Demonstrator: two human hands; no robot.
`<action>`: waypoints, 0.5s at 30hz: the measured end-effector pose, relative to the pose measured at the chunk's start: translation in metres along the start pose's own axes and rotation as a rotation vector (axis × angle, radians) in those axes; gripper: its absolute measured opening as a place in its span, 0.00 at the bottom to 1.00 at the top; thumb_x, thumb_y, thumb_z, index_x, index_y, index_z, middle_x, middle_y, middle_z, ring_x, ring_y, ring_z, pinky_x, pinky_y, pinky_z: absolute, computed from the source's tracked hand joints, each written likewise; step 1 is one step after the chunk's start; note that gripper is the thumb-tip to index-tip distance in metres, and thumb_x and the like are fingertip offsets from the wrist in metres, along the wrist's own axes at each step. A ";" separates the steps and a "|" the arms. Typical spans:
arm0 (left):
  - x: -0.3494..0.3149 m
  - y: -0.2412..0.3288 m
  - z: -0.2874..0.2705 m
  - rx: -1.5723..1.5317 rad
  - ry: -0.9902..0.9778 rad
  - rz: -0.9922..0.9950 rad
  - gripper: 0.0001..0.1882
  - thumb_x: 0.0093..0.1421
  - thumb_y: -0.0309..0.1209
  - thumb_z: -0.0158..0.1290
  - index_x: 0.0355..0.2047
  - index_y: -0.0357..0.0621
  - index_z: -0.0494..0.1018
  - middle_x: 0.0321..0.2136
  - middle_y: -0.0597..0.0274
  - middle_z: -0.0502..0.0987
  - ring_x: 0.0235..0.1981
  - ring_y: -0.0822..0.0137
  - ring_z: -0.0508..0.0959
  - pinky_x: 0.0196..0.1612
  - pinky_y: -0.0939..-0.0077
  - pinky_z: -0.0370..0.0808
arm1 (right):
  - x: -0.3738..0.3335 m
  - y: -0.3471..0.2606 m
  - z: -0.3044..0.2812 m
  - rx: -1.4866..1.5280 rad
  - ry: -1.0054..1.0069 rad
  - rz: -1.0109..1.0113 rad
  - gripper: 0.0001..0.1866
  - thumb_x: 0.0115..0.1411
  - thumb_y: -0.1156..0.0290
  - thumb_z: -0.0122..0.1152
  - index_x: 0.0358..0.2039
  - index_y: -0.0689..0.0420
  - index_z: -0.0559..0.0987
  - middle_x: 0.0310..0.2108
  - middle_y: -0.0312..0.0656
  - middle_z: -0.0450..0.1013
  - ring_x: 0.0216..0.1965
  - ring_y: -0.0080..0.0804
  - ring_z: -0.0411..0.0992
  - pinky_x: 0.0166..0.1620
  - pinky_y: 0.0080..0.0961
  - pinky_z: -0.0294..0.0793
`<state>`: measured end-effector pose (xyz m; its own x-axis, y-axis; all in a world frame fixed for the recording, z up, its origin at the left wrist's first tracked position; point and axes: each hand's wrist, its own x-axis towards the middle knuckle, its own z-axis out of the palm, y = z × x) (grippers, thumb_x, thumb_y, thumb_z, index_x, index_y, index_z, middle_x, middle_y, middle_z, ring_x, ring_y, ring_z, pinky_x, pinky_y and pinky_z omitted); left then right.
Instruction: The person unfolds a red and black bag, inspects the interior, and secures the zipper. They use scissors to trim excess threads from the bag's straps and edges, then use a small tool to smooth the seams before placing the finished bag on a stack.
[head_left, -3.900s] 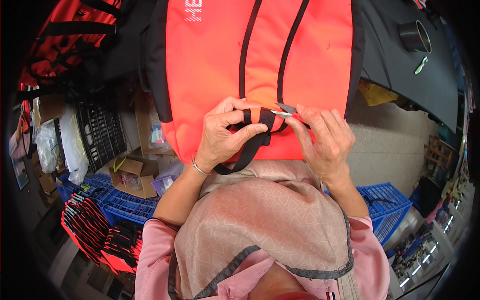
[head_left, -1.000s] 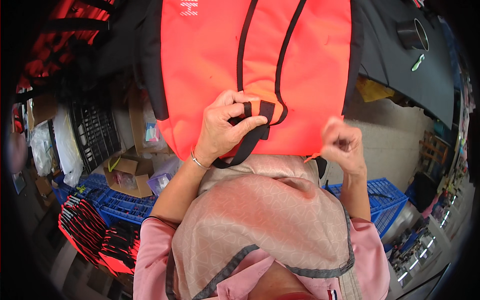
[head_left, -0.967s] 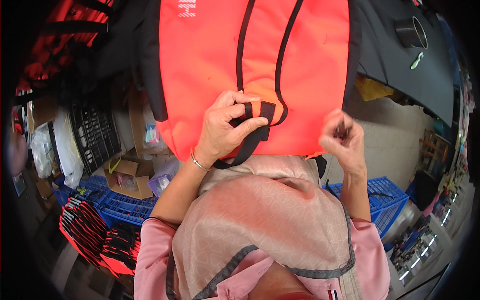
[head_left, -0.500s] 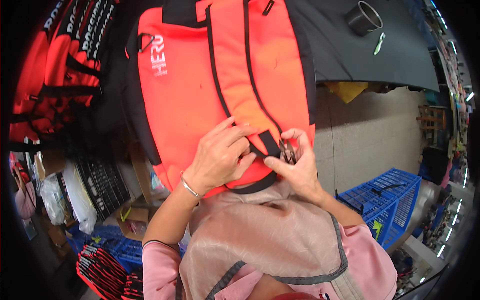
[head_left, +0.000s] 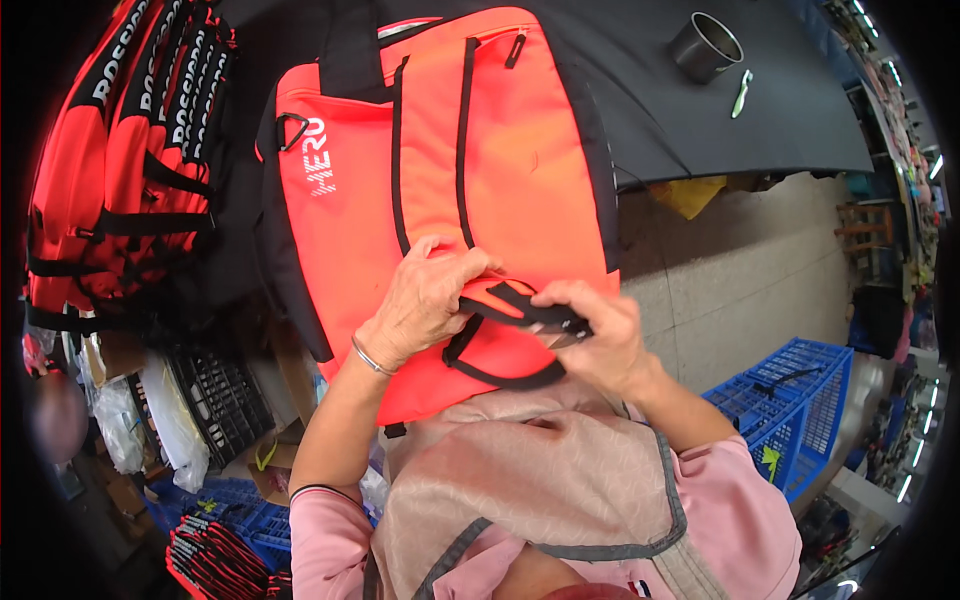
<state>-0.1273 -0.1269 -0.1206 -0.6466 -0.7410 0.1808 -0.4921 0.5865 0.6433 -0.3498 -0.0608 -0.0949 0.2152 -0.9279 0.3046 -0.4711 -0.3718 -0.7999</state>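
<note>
Red backpack (head_left: 535, 200), with its shoulder strap (head_left: 432, 165) worked at the lower end by two bare hands.
A dark table (head_left: 800, 125) reaches to two o'clock; the backpack lies partly on it at twelve o'clock, its bottom edge toward the wearer. The step in hand appears to be detail work on the strap's end, and the next move seems to call for a steady fold and care near the fabric. The folded end lies between the hands, at three o'clock from the left fingertips and nine from the right; a black webbing loop (head_left: 510, 380) hangs at six. The left hand (head_left: 425, 300) pinches the strap; the right hand (head_left: 605, 335) curls around a small metal tool (head_left: 562, 338), too blurred to tell whether its tips touch the strap.
</note>
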 end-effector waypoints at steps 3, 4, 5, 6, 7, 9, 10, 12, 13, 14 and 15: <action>-0.004 0.004 -0.009 -0.171 -0.105 -0.240 0.14 0.49 0.27 0.67 0.37 0.42 0.79 0.35 0.65 0.79 0.35 0.64 0.75 0.51 0.70 0.70 | 0.033 0.008 -0.007 -0.027 0.045 0.079 0.12 0.48 0.75 0.76 0.32 0.61 0.80 0.25 0.39 0.79 0.25 0.22 0.77 0.29 0.20 0.75; -0.008 0.006 -0.006 -0.259 0.004 -0.214 0.15 0.49 0.27 0.68 0.37 0.41 0.79 0.39 0.62 0.78 0.36 0.64 0.75 0.52 0.69 0.70 | 0.044 0.009 -0.006 -0.029 0.015 0.168 0.13 0.48 0.74 0.76 0.32 0.61 0.80 0.24 0.39 0.78 0.24 0.20 0.76 0.29 0.18 0.74; -0.009 0.007 0.000 -0.348 0.113 -0.175 0.16 0.49 0.28 0.68 0.38 0.40 0.79 0.43 0.59 0.76 0.38 0.64 0.75 0.52 0.67 0.70 | 0.055 0.014 0.001 0.174 0.017 0.300 0.13 0.49 0.71 0.76 0.30 0.61 0.80 0.22 0.37 0.77 0.24 0.18 0.74 0.30 0.17 0.73; -0.010 0.008 0.004 -0.435 0.224 -0.135 0.17 0.48 0.28 0.69 0.39 0.39 0.80 0.48 0.56 0.74 0.40 0.64 0.75 0.53 0.66 0.70 | 0.065 0.018 0.009 0.377 0.020 0.432 0.14 0.50 0.68 0.76 0.29 0.61 0.80 0.21 0.35 0.76 0.24 0.16 0.73 0.30 0.17 0.71; -0.011 0.008 0.004 -0.485 0.212 -0.166 0.21 0.47 0.28 0.71 0.42 0.39 0.80 0.59 0.51 0.65 0.49 0.61 0.73 0.57 0.63 0.69 | 0.073 0.025 0.016 0.475 -0.036 0.511 0.16 0.52 0.63 0.75 0.28 0.62 0.79 0.22 0.33 0.74 0.25 0.18 0.72 0.29 0.20 0.71; -0.009 0.005 0.009 -0.434 0.344 -0.083 0.21 0.46 0.28 0.71 0.42 0.39 0.81 0.62 0.52 0.63 0.53 0.58 0.72 0.59 0.62 0.68 | 0.073 0.044 0.040 0.715 -0.085 0.642 0.17 0.53 0.61 0.75 0.29 0.62 0.79 0.23 0.34 0.73 0.26 0.18 0.71 0.29 0.21 0.70; -0.009 0.004 0.012 -0.410 0.412 -0.042 0.21 0.45 0.28 0.71 0.42 0.40 0.81 0.63 0.53 0.62 0.55 0.57 0.72 0.60 0.61 0.67 | 0.074 0.045 0.049 0.832 -0.113 0.709 0.18 0.53 0.61 0.75 0.29 0.62 0.79 0.24 0.34 0.72 0.26 0.19 0.71 0.29 0.22 0.70; -0.012 0.001 0.015 -0.446 0.430 -0.072 0.20 0.45 0.28 0.72 0.40 0.39 0.82 0.57 0.53 0.70 0.59 0.55 0.70 0.62 0.60 0.66 | 0.073 0.039 0.052 0.958 -0.206 0.842 0.17 0.58 0.60 0.71 0.31 0.62 0.78 0.28 0.35 0.73 0.30 0.19 0.71 0.33 0.21 0.70; -0.014 -0.005 0.017 -0.405 0.406 -0.054 0.20 0.44 0.28 0.72 0.40 0.38 0.82 0.54 0.54 0.73 0.58 0.55 0.70 0.61 0.61 0.67 | 0.074 0.037 0.049 0.938 -0.234 0.862 0.17 0.59 0.59 0.69 0.31 0.62 0.78 0.28 0.35 0.73 0.31 0.19 0.71 0.34 0.21 0.70; -0.015 -0.010 0.018 -0.364 0.382 -0.035 0.20 0.44 0.27 0.72 0.39 0.38 0.82 0.51 0.55 0.75 0.58 0.56 0.71 0.61 0.61 0.68 | 0.074 0.037 0.048 0.918 -0.262 0.882 0.18 0.61 0.57 0.67 0.31 0.62 0.79 0.28 0.34 0.73 0.31 0.19 0.71 0.35 0.22 0.70; -0.016 -0.009 0.022 -0.416 0.394 -0.086 0.20 0.44 0.27 0.72 0.39 0.38 0.82 0.48 0.56 0.77 0.55 0.57 0.73 0.59 0.63 0.69 | 0.072 0.040 0.048 0.809 -0.239 0.806 0.19 0.63 0.56 0.64 0.34 0.63 0.79 0.28 0.34 0.73 0.31 0.21 0.71 0.37 0.22 0.70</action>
<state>-0.1250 -0.1135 -0.1456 -0.3099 -0.8928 0.3269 -0.2112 0.3998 0.8919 -0.3127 -0.1408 -0.1298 0.2983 -0.8260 -0.4782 0.1200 0.5295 -0.8398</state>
